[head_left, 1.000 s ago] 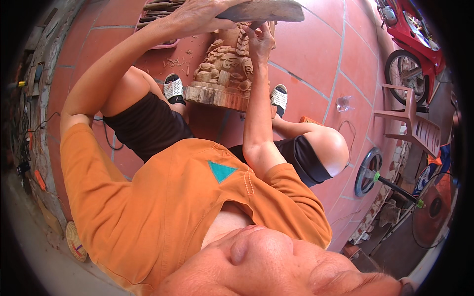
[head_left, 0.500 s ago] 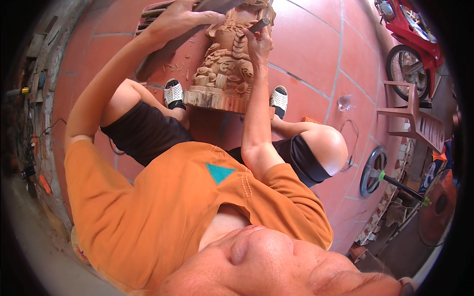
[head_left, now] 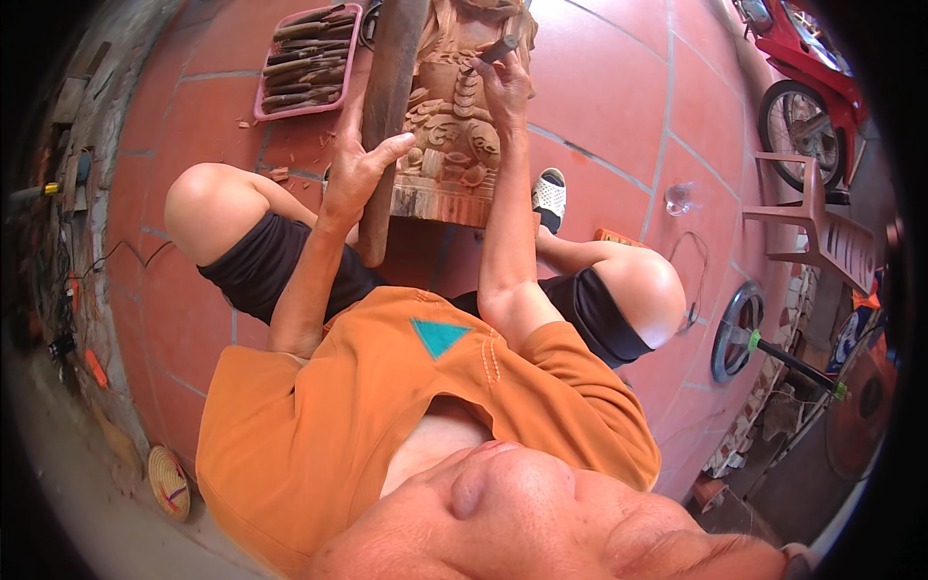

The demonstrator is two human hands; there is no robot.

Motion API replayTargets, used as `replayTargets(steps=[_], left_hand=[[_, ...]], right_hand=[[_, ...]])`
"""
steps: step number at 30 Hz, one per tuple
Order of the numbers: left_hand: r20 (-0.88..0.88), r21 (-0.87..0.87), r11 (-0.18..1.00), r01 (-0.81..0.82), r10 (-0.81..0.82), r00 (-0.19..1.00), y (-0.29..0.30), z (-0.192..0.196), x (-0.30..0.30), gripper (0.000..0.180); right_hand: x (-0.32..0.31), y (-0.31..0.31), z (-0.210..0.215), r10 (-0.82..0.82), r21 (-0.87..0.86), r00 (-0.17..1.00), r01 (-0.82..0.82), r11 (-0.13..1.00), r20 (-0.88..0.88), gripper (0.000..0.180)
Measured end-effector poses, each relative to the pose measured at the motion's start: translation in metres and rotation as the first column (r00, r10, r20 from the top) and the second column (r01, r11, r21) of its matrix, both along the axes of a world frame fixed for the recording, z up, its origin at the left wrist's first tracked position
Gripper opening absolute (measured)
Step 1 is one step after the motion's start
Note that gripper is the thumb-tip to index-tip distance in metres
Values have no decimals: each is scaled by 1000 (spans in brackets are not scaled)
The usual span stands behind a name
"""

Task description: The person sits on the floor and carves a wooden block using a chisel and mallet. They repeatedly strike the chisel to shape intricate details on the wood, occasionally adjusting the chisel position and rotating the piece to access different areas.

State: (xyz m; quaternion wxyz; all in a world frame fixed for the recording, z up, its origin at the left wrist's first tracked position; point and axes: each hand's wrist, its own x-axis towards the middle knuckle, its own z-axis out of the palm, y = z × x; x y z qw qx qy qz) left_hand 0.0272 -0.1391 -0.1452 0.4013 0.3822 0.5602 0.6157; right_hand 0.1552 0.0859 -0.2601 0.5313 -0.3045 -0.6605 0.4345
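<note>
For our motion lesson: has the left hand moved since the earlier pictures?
Yes: against the wooden carving, the left hand has moved toward the orange shirt, now beside the carving's lower part.

No words, numbers or brands can be read. Left of the plastic chair (head_left: 843,244), the orange shirt (head_left: 290,425) bears a teal triangle (head_left: 440,336); marks on the blue-and-white thing (head_left: 852,340) below the chair are too small to tell.

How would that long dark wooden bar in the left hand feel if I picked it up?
The wooden bar seems stiff: no sag shows beyond the left hand. It likely feels weighty, being long and thick. Its smooth-looking surface might slip slightly.
</note>
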Motion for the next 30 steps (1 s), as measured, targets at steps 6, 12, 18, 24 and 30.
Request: replayTargets(steps=[6, 12, 18, 24, 30], left_hand=[[93, -23, 1000, -6, 8, 996, 0, 0, 2, 65], [238, -43, 999, -33, 42, 970, -8, 10, 3, 64], [324, 57, 993, -104, 80, 943, -10, 9, 4, 58], [250, 95, 990, -107, 80, 965, -22, 18, -1, 61], [73, 97, 987, -127, 121, 990, -21, 22, 2, 62]], right_hand=[[-7, -1, 3, -32, 30, 997, 30, 999, 68, 21], [-13, 2, 9, -5, 50, 962, -8, 999, 271, 28], [-12, 13, 28, -115, 220, 824, -11, 975, 554, 33], [-15, 15, 53, -26, 210, 703, -177, 962, 711, 32], [-5, 17, 60, 101, 105, 640, -275, 956, 762, 31]])
